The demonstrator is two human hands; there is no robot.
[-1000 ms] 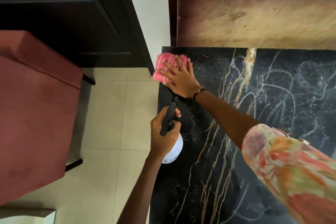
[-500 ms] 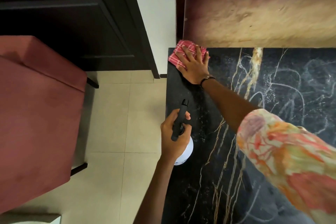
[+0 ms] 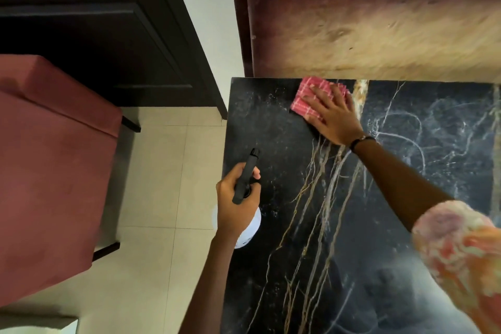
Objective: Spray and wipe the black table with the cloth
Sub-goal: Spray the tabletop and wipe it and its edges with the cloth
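Pale beige tiled floor (image 3: 151, 171), red upholstered chair (image 3: 48, 176) on dark legs at left; dark panelled door (image 3: 89, 35) behind it, white wall strip (image 3: 208, 8); worn brown wooden panel (image 3: 379, 22) beyond.

My right hand (image 3: 332, 114) lies flat on the cloth (image 3: 306, 100) at the tabletop's (image 3: 271, 122) far edge. My left hand (image 3: 237, 199) holds the spray bottle (image 3: 250, 228) over the tabletop's left edge. A chair (image 3: 51, 165) stands on the floor (image 3: 160, 176) further left.

single head-worn view, looking steeply down from close above the black table (image 3: 271, 122), floor at left
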